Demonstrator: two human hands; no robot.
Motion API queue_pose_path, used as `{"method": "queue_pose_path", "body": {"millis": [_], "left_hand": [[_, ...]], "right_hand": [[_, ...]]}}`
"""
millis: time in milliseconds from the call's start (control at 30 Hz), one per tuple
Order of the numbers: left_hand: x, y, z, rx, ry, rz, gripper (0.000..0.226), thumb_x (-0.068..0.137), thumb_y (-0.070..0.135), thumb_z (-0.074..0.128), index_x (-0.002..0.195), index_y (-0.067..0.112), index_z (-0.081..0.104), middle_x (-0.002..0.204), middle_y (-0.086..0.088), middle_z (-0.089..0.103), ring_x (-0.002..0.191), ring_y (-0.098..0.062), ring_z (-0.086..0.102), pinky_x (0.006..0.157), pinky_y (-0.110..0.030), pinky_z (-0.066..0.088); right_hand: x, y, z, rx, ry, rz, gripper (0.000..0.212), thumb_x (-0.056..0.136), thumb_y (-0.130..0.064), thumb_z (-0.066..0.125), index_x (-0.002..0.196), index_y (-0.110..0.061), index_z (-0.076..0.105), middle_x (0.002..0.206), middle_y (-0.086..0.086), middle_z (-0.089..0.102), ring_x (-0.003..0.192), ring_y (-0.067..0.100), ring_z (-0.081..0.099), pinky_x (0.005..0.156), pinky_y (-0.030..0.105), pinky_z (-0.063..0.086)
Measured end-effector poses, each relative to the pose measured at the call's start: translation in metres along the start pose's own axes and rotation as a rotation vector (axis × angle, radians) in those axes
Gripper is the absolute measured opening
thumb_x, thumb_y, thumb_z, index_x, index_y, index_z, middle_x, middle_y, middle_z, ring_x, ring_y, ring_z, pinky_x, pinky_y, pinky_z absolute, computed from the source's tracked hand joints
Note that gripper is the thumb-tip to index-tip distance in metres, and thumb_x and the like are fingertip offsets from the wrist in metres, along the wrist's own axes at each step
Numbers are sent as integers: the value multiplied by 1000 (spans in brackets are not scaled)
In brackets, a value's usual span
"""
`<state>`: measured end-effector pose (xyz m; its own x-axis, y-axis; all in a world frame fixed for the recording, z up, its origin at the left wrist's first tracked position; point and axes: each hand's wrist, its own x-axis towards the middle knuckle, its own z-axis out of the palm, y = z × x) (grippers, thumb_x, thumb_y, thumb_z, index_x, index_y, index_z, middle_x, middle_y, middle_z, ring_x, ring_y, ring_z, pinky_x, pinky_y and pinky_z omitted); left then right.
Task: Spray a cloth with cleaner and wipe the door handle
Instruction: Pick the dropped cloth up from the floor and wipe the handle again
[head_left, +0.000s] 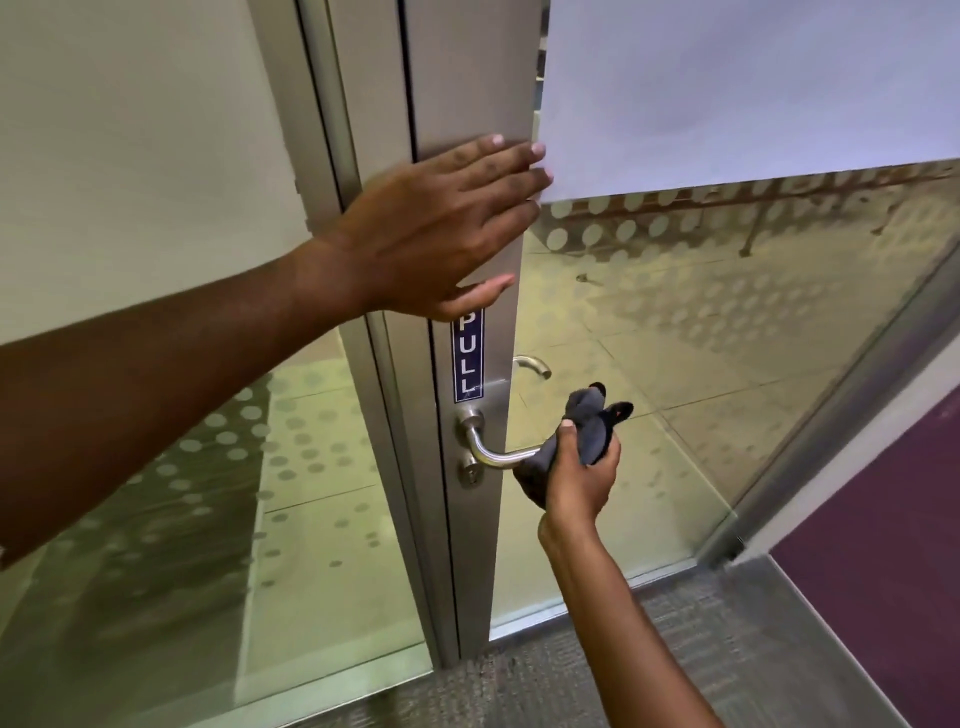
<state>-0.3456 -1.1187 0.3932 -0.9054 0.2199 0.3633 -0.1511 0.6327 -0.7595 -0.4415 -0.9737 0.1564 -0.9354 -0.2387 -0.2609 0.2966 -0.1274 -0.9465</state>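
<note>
Head view: right hand (579, 467), lower centre, is closed around a soft grey cloth (587, 426) bunched over the door handle (498, 457) lever's free end. Left hand (436, 228) rests flat, fingers spread, on the door frame (467, 104) above. Rigid, slick metal; best gripped along the lever.

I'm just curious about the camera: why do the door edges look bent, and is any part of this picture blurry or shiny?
Head view: the wide-angle lens bows the door frame and leans it; the left hand and its forearm are slightly smeared, as is the dotted glass low on the left; the door handle carries a bright glint, and the right hand gripping the cloth looks fairly sharp.
</note>
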Motion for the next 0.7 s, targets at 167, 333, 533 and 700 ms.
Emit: {"method": "queue_pose_path", "body": {"millis": [167, 333, 533, 700], "left_hand": [[0, -1, -1, 4, -2, 5, 72, 101, 51, 23, 145, -3, 38, 155, -26, 35, 148, -39, 27, 122, -49, 24], [0, 0, -2, 3, -6, -2, 72, 101, 51, 24, 145, -3, 39, 155, -26, 35, 148, -38, 27, 122, -49, 25], [-1, 0, -5, -1, 15, -3, 72, 100, 51, 25, 144, -3, 41, 153, -26, 39, 147, -38, 31, 122, -48, 26], [-2, 0, -6, 3, 30, -3, 71, 99, 51, 27, 142, -4, 43, 151, -27, 42, 145, -38, 34, 122, -47, 24]], "right_hand": [[-20, 5, 14, 71, 100, 136, 53, 91, -31, 65, 136, -31, 38, 134, 1, 57, 105, 20, 58, 94, 36, 48], [-57, 10, 37, 237, 122, 338, 63, 92, -27, 66, 140, -18, 27, 128, 5, 52, 109, 28, 57, 99, 42, 47], [-88, 3, 73, 555, -71, 765, 40, 84, -22, 71, 119, -11, 54, 110, 12, 69, 94, 31, 69, 68, 43, 61], [-68, -28, 43, 915, -253, 975, 16, 88, -8, 49, 78, -8, 61, 55, 18, 68, 44, 33, 67, 36, 38, 53]]}}
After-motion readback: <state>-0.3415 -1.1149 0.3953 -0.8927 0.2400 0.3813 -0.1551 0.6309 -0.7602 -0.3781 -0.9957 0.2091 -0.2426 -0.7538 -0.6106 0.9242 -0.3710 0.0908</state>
